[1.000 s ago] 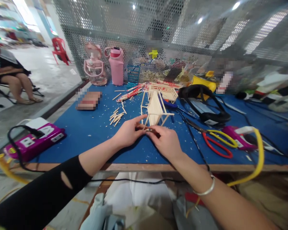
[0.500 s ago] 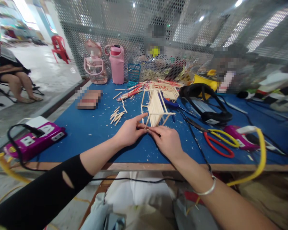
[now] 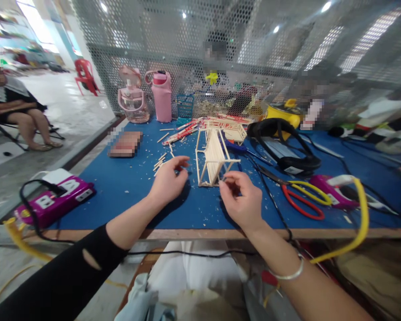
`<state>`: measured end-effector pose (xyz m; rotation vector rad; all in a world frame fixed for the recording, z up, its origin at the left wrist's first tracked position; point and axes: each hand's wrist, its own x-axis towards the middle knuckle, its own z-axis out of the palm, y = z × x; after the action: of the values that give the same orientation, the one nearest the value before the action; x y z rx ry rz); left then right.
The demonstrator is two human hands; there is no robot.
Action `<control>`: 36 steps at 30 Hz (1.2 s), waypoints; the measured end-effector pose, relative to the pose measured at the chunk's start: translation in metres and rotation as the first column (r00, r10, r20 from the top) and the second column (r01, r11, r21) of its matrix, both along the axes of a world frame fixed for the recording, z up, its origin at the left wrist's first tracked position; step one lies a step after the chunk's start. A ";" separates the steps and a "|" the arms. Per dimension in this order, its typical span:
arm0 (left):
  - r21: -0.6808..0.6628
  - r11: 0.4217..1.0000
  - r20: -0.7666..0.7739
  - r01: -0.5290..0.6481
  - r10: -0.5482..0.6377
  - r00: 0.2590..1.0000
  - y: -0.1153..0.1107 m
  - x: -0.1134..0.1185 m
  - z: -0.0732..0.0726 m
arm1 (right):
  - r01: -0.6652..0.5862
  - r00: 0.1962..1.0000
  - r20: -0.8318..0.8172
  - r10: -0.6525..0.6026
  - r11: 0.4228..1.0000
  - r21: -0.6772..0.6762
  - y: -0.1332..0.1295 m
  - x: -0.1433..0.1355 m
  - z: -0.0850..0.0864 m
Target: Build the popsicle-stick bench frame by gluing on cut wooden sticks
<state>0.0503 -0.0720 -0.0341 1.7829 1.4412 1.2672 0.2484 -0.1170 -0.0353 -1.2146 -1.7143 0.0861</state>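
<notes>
A small model built of thin wooden sticks (image 3: 214, 156) stands on the blue table in front of me, with a slanted panel of sticks inside its frame. My left hand (image 3: 169, 182) is just left of it, fingers loosely bent and apart, holding nothing. Close to the model's front right corner is my right hand (image 3: 243, 199). Its fingers are curled with a gap to the thumb, and nothing shows between them; whether the fingertips touch the frame I cannot tell. Cut short sticks (image 3: 159, 161) lie behind my left hand, which partly hides them.
Scissors (image 3: 302, 200) and a black head strap device (image 3: 287, 151) lie right. Purple power strips (image 3: 58, 198) sit at both sides. A pink bottle (image 3: 162, 96), a clear bottle (image 3: 132, 102) and packs of sticks (image 3: 187, 131) are behind. A seated person (image 3: 16, 102) is far left.
Both hands have let go of the model's front lower edge and moved apart, the left one to the left, the right one slightly right. The model now stands free of the left hand.
</notes>
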 end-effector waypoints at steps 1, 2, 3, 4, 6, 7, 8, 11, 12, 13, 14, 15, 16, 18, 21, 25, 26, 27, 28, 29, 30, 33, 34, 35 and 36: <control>0.026 0.992 0.020 -0.123 0.123 0.992 0.003 -0.008 0.005 | 0.015 1.000 -0.028 -0.015 1.000 0.004 0.000 0.001 0.000; 0.037 0.974 0.034 -0.224 0.223 0.974 0.007 -0.017 0.010 | 0.024 0.998 -0.051 -0.024 1.000 -0.001 -0.001 0.002 0.000; 0.030 0.957 0.033 -0.289 0.288 0.957 0.012 -0.027 0.016 | 0.026 0.997 -0.069 -0.027 1.000 -0.010 0.000 0.003 0.000; 0.012 0.949 0.005 -0.315 0.315 0.949 0.017 -0.038 0.023 | 0.022 0.996 -0.084 -0.023 1.000 -0.018 0.000 0.003 0.000; -0.017 0.950 -0.148 -0.311 0.305 0.941 0.027 -0.058 0.035 | 0.007 0.994 -0.108 -0.009 1.000 -0.023 0.002 0.004 0.000; -0.022 0.953 -0.264 -0.303 0.286 0.921 0.031 -0.066 0.039 | 0.004 0.993 -0.122 -0.006 1.000 -0.019 0.002 0.004 0.001; -0.022 0.954 -0.377 -0.298 0.268 0.886 0.035 -0.072 0.042 | 0.004 0.991 -0.136 -0.006 1.000 -0.014 0.003 0.004 0.001; -0.029 0.964 -0.583 -0.264 0.198 0.788 0.040 -0.072 0.038 | -0.009 0.986 -0.164 0.007 1.000 -0.014 0.003 0.005 0.001; -0.033 0.970 -0.605 -0.243 0.174 0.777 0.039 -0.067 0.034 | -0.018 0.986 -0.168 0.015 1.000 -0.018 0.004 0.006 0.001; -0.035 0.973 -0.625 -0.227 0.156 0.765 0.038 -0.061 0.029 | -0.029 0.986 -0.168 0.025 0.999 -0.023 0.004 0.006 0.000; -0.037 0.975 -0.642 -0.218 0.144 0.753 0.036 -0.054 0.024 | -0.039 0.985 -0.167 0.033 0.999 -0.028 0.004 0.007 0.000; -0.034 0.976 -0.654 -0.215 0.142 0.744 0.034 -0.048 0.019 | -0.046 0.985 -0.166 0.040 0.998 -0.031 0.004 0.007 -0.001; -0.029 0.977 -0.660 -0.212 0.141 0.738 0.032 -0.042 0.014 | -0.050 0.985 -0.164 0.044 0.998 -0.031 0.004 0.007 -0.002; -0.025 0.982 -0.660 -0.189 0.126 0.741 0.028 -0.035 0.009 | -0.053 0.987 -0.155 0.049 0.998 -0.024 0.005 0.007 -0.002; -0.036 0.986 -0.642 -0.164 0.104 0.760 0.026 -0.036 0.006 | -0.064 0.991 -0.123 0.061 0.998 -0.016 0.004 0.006 -0.001; -0.049 0.975 -0.610 -0.216 0.142 0.779 0.032 -0.051 0.008 | -0.080 0.993 -0.091 0.078 0.997 -0.021 0.002 0.006 -0.001; -0.050 0.972 -0.597 -0.230 0.156 0.787 0.034 -0.055 0.008 | -0.083 0.993 -0.092 0.080 0.996 -0.025 0.002 0.006 -0.001; -0.048 0.969 -0.582 -0.242 0.169 0.795 0.036 -0.059 0.009 | -0.084 0.992 -0.094 0.081 0.996 -0.028 0.001 0.006 -0.001; -0.045 0.966 -0.567 -0.253 0.184 0.803 0.037 -0.062 0.010 | -0.086 0.992 -0.095 0.083 0.996 -0.031 0.001 0.005 -0.002; -0.039 0.964 -0.551 -0.263 0.199 0.810 0.038 -0.064 0.011 | -0.088 0.992 -0.095 0.084 0.996 -0.032 0.001 0.005 -0.002; -0.032 0.962 -0.537 -0.272 0.213 0.816 0.038 -0.065 0.012 | -0.089 0.992 -0.093 0.086 0.996 -0.031 0.001 0.004 -0.002; -0.011 0.960 -0.490 -0.281 0.239 0.838 0.037 -0.064 0.015 | -0.079 0.994 -0.077 0.077 0.997 -0.024 -0.005 0.007 0.004; -0.007 0.961 -0.475 -0.275 0.239 0.847 0.036 -0.063 0.016 | -0.077 0.996 -0.052 0.075 0.997 -0.025 -0.009 0.010 0.007; -0.004 0.963 -0.465 -0.270 0.238 0.853 0.035 -0.062 0.017 | -0.078 0.997 -0.013 0.078 0.997 -0.027 -0.014 0.014 0.011; -0.003 0.963 -0.462 -0.268 0.237 0.855 0.034 -0.061 0.018 | -0.081 0.996 0.040 0.083 0.996 -0.038 -0.020 0.020 0.016</control>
<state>-0.0108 -0.0383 -0.0166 1.9832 2.0119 0.9283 0.2685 -0.1367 -0.0192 -1.1799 -1.8065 0.1432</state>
